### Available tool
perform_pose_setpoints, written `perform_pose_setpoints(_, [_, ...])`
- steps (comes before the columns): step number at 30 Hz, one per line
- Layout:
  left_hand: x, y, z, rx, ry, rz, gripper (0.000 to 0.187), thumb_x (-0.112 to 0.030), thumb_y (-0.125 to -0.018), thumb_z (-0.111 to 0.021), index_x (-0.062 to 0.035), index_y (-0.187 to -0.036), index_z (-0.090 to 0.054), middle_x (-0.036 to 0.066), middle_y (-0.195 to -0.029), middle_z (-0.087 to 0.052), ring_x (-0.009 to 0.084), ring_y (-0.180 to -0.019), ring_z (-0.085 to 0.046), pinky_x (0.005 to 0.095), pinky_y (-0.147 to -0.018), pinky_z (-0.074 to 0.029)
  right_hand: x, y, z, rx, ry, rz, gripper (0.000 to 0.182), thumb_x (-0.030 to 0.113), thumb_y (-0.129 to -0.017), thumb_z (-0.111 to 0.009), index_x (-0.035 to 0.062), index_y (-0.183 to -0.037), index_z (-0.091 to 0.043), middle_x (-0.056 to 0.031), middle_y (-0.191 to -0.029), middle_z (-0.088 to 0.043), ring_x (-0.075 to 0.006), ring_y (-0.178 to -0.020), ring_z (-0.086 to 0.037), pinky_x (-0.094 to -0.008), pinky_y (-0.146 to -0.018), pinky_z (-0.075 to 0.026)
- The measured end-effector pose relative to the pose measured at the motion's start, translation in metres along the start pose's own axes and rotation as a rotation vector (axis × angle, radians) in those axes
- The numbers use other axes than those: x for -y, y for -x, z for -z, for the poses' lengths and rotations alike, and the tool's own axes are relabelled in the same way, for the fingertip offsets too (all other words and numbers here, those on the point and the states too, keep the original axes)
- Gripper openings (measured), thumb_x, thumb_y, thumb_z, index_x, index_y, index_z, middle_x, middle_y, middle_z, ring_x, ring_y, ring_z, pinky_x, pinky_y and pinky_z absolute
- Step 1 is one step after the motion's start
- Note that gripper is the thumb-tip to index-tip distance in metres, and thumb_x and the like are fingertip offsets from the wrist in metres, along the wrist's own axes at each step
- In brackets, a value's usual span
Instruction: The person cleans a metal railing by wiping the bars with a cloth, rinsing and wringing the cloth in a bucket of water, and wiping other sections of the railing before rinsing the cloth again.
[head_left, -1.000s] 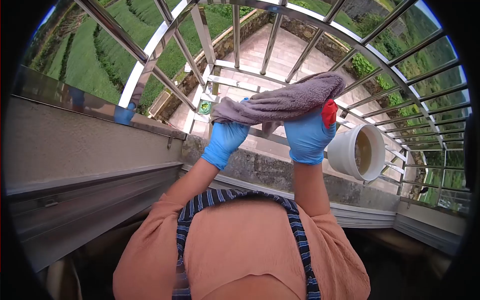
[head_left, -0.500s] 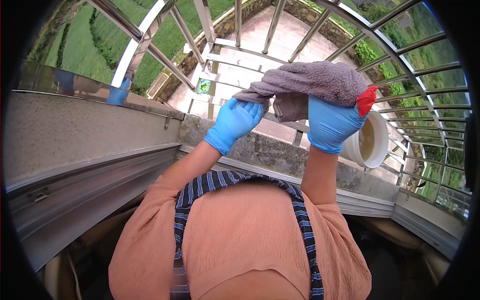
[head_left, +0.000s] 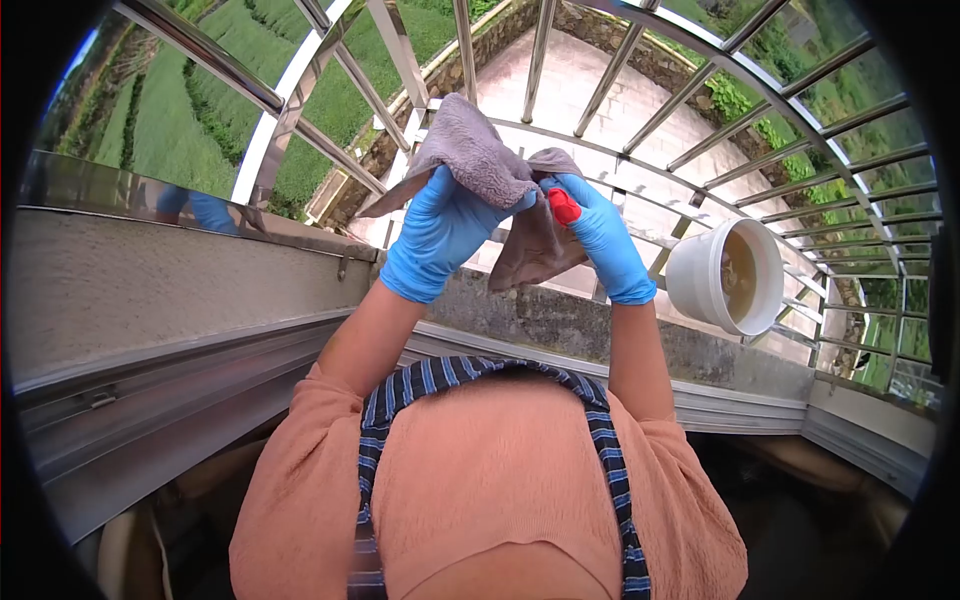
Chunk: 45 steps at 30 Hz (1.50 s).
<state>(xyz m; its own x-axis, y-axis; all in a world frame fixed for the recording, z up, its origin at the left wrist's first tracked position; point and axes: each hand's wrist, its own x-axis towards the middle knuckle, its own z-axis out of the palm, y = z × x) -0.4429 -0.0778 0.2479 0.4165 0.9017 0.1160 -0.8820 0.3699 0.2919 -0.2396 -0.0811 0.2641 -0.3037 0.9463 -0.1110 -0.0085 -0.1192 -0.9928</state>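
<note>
A purple-grey towel is bunched between my two hands above the stone sill, with one fold hanging down between them. My left hand, in a blue glove, is closed on the towel's left part. Also gloved in blue, my right hand pinches its right part. Something red shows at my right hand's thumb. To the right of my right hand, a white bucket with cloudy brownish liquid in it stands tilted in the view.
Curved metal railings surround the area beyond the stone sill. A window track runs along the left. Below the bars lies a paved terrace with green ground outside.
My right hand has moved left and down, away from the bucket. The towel, stretched to the right before, is now gathered further left, and my left hand has closed on it.
</note>
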Motion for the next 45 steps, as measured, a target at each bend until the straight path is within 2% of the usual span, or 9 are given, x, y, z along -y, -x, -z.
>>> perform_pose_setpoints(8, [0.009, -0.004, -0.054, -0.115, -0.348, -0.071, 0.040, 0.003, -0.083, -0.061, -0.0002, -0.122, -0.051, 0.011, -0.112, -0.061, 0.0243, -0.103, -0.062, 0.0380, -0.089, -0.052, -0.059, -0.008, -0.048, 0.072, 0.420, -0.151, 0.047, 0.026, -0.085, -0.067, -0.0001, -0.121, -0.055, -0.0073, -0.102, -0.066, -0.0169, -0.095, -0.059, -0.0300, -0.082, -0.046])
perform_pose_setpoints(12, [-0.044, -0.027, 0.010, -0.320, -1.155, -0.479, 0.035, -0.004, -0.088, -0.058, 0.0003, -0.122, -0.055, 0.013, -0.117, -0.061, 0.0236, -0.105, -0.060, 0.0336, -0.093, -0.047, -0.066, -0.007, -0.044, -0.387, -0.411, 0.003, 0.033, 0.018, -0.091, -0.056, -0.0017, -0.117, -0.059, -0.0078, -0.107, -0.064, -0.0162, -0.099, -0.059, -0.0287, -0.087, -0.046])
perform_pose_setpoints(18, [-0.094, -0.069, 0.069, -0.440, -1.945, -0.745, 0.037, -0.014, -0.091, -0.052, 0.0001, -0.126, -0.054, 0.016, -0.128, -0.056, 0.0300, -0.120, -0.052, 0.0367, -0.104, -0.037, 0.020, 0.006, -0.041, -0.253, -0.292, 0.060, 0.029, 0.009, -0.086, -0.064, -0.0024, -0.113, -0.061, 0.0005, -0.082, -0.062, -0.0022, -0.064, -0.049, -0.0174, -0.056, -0.040])
perform_pose_setpoints(26, [-0.092, -0.171, 0.096, -0.361, -1.435, -0.766, 0.046, -0.012, -0.082, -0.060, 0.0027, -0.124, -0.051, 0.020, -0.125, -0.055, 0.0337, -0.116, -0.053, 0.0362, -0.102, -0.039, 0.022, -0.044, -0.054, -0.256, -0.473, -0.006, 0.036, 0.016, -0.090, -0.063, -0.0010, -0.121, -0.058, 0.0015, -0.090, -0.060, -0.0041, -0.071, -0.050, -0.0186, -0.062, -0.041])
perform_pose_setpoints(30, [-0.127, -0.245, 0.150, -0.227, -2.042, -0.624, 0.021, -0.011, -0.093, -0.053, -0.0040, -0.112, -0.054, 0.006, -0.105, -0.058, 0.0158, -0.093, -0.058, 0.0276, -0.076, -0.050, 0.015, -0.084, -0.049, -0.269, -0.486, 0.047, 0.038, 0.020, -0.091, -0.061, -0.0005, -0.123, -0.057, -0.0039, -0.107, -0.060, -0.0103, -0.098, -0.053, -0.0242, -0.087, -0.042])
perform_pose_setpoints(31, [-0.107, -0.238, 0.102, -0.273, -1.315, -0.714, 0.013, -0.019, -0.094, -0.053, -0.0070, -0.098, -0.057, 0.002, -0.092, -0.058, 0.0123, -0.081, -0.058, 0.0268, -0.065, -0.049, 0.014, -0.094, -0.048, -0.294, -0.470, 0.041, 0.038, 0.022, -0.092, -0.061, -0.0001, -0.123, -0.057, -0.0047, -0.108, -0.061, -0.0114, -0.100, -0.054, -0.0252, -0.088, -0.043])
perform_pose_setpoints(34, [-0.104, -0.235, 0.048, -0.187, -0.710, -0.568, 0.011, -0.017, -0.091, -0.057, -0.0072, -0.096, -0.059, 0.001, -0.085, -0.059, 0.0094, -0.073, -0.058, 0.0249, -0.061, -0.049, 0.019, -0.119, -0.046, -0.312, -0.436, 0.025, 0.038, 0.024, -0.092, -0.061, 0.0019, -0.123, -0.057, -0.0031, -0.102, -0.062, -0.0100, -0.089, -0.058, -0.0236, -0.077, -0.047])
perform_pose_setpoints(37, [-0.116, -0.252, 0.071, -0.162, -0.892, -0.630, 0.012, -0.015, -0.089, -0.060, -0.0074, -0.099, -0.060, 0.001, -0.084, -0.061, 0.0083, -0.071, -0.059, 0.0240, -0.060, -0.050, 0.032, -0.134, -0.042, -0.220, -0.419, -0.079, 0.038, 0.018, -0.091, -0.062, 0.0031, -0.126, -0.056, -0.0003, -0.092, -0.062, -0.0063, -0.072, -0.056, -0.0197, -0.060, -0.045])
perform_pose_setpoints(45, [-0.117, -0.282, 0.127, -0.183, -1.348, -0.920, 0.012, -0.014, -0.095, -0.051, -0.0072, -0.103, -0.058, 0.001, -0.093, -0.057, 0.0104, -0.078, -0.055, 0.0231, -0.069, -0.050, -0.022, -0.158, -0.047, -0.258, -0.263, -0.034, 0.045, 0.009, -0.090, -0.062, 0.0016, -0.133, -0.051, -0.0042, -0.113, -0.061, -0.0087, -0.096, -0.055, -0.0222, -0.083, -0.046])
